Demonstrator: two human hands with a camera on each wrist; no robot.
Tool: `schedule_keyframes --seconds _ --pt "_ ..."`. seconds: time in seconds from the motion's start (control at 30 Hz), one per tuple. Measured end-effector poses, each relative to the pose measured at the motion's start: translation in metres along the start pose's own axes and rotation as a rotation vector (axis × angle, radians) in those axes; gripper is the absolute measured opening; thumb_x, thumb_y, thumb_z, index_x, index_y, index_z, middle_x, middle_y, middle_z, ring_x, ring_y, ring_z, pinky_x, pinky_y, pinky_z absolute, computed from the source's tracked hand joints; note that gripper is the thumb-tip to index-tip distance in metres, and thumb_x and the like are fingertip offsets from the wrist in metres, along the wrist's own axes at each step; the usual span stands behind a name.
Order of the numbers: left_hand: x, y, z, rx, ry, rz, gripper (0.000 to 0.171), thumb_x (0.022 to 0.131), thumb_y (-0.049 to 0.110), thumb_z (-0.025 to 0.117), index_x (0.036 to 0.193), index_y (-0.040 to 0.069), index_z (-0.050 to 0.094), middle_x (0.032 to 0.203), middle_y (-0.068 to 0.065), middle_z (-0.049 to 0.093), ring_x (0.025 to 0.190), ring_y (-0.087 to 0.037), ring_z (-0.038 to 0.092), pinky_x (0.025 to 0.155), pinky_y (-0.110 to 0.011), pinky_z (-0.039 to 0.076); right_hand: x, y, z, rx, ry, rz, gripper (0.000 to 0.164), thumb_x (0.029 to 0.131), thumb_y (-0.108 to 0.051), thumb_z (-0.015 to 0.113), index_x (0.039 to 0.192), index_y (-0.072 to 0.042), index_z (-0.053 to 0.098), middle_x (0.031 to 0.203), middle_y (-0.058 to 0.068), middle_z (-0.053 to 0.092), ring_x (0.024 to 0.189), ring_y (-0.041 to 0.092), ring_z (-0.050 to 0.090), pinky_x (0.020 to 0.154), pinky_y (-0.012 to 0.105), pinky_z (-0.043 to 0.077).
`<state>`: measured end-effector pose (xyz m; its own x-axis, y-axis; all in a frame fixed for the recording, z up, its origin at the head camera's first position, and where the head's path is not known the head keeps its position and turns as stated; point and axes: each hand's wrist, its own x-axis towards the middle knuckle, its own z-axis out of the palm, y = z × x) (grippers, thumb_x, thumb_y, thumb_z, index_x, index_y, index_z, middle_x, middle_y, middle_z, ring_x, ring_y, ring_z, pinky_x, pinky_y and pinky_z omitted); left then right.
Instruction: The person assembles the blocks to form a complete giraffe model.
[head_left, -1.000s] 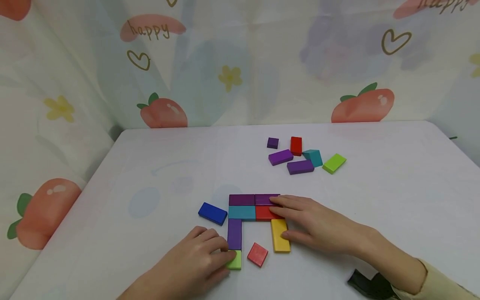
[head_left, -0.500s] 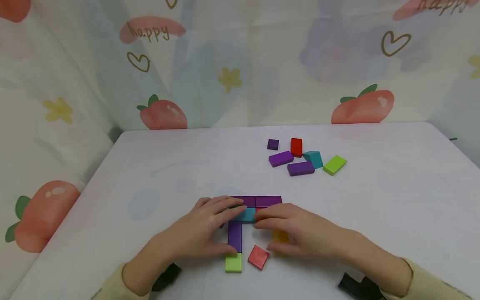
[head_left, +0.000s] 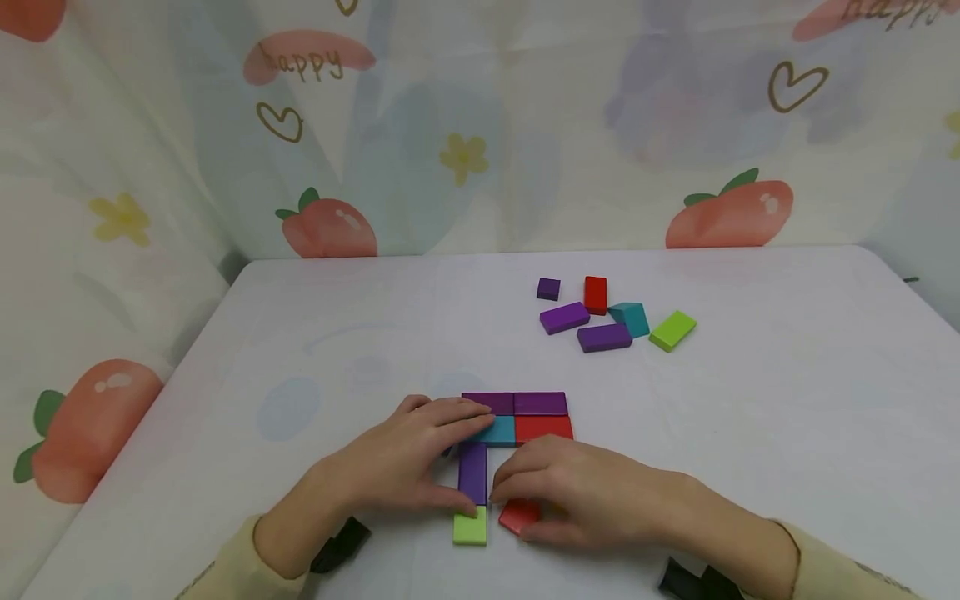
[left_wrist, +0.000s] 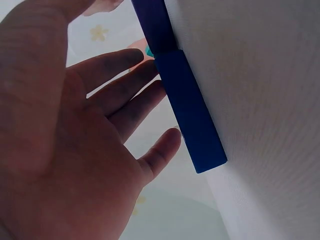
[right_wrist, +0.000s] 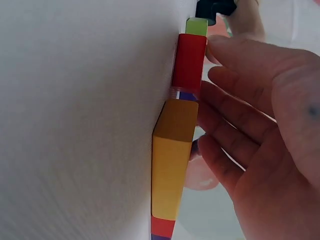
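Towards the far side of the white bench point(head_left: 360, 358), a loose group of blocks is seen. A small dark purple block point(head_left: 548, 289) is placed left of a red block point(head_left: 596, 295). In front of these, a purple block point(head_left: 565, 318) and a second purple block point(head_left: 604, 337) are laid at slight angles. A teal wedge point(head_left: 632, 319) is set just beside the second, and a green block point(head_left: 672, 331) is tilted diagonally at the right. The bench is backed by a pale curtain point(head_left: 540, 100), which is printed with red fruits point(head_left: 330, 229), yellow flowers point(head_left: 463, 157), outlined hearts and the word "happy".
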<state>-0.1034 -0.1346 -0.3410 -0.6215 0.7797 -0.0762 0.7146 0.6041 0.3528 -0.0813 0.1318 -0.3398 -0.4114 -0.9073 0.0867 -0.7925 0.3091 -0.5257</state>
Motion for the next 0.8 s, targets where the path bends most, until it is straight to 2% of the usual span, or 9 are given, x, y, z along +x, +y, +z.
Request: schedule_keyframes --seconds 0.3,0.43,0.63,0.8 --pt "0.000 0.000 0.001 -0.008 0.000 -0.008 0.088 0.081 0.060 0.076 0.152 0.015 0.048 0.154 0.004 0.044 0.142 -0.014 0.036 0.111 -0.049 0.034 -0.001 -0.002 0.000 -0.027 -0.051 -0.008 0.032 0.094 -0.019 0.074 0.126 -0.019 0.070 0.123 -0.012 0.064 0.117 0.006 0.055 0.099 0.027 0.049" --pt "0.001 -0.001 0.001 -0.010 0.002 -0.009 0.088 0.081 0.060 0.077 0.152 0.016 0.048 0.155 0.005 0.044 0.142 -0.013 0.036 0.111 -0.049 0.033 -0.004 -0.001 -0.001 -0.049 0.000 -0.028 0.031 0.093 -0.019 0.075 0.124 -0.019 0.071 0.120 -0.012 0.065 0.114 0.006 0.057 0.098 0.027 0.050" --pt "0.001 -0.001 0.001 -0.018 0.002 -0.012 0.087 0.082 0.061 0.076 0.151 0.015 0.049 0.155 0.005 0.044 0.143 -0.013 0.036 0.111 -0.048 0.034 -0.013 -0.002 -0.006 -0.131 0.137 -0.069 0.026 0.094 -0.025 0.074 0.119 -0.018 0.072 0.113 -0.012 0.067 0.109 0.008 0.060 0.095 0.031 0.052" --pt "0.002 0.000 0.000 -0.009 -0.017 -0.036 0.088 0.081 0.061 0.077 0.152 0.016 0.049 0.155 0.006 0.043 0.143 -0.013 0.035 0.112 -0.048 0.033 -0.027 -0.004 -0.012 -0.180 0.184 -0.060 0.028 0.093 -0.027 0.076 0.120 -0.019 0.072 0.112 -0.013 0.066 0.105 0.008 0.060 0.091 0.033 0.054"
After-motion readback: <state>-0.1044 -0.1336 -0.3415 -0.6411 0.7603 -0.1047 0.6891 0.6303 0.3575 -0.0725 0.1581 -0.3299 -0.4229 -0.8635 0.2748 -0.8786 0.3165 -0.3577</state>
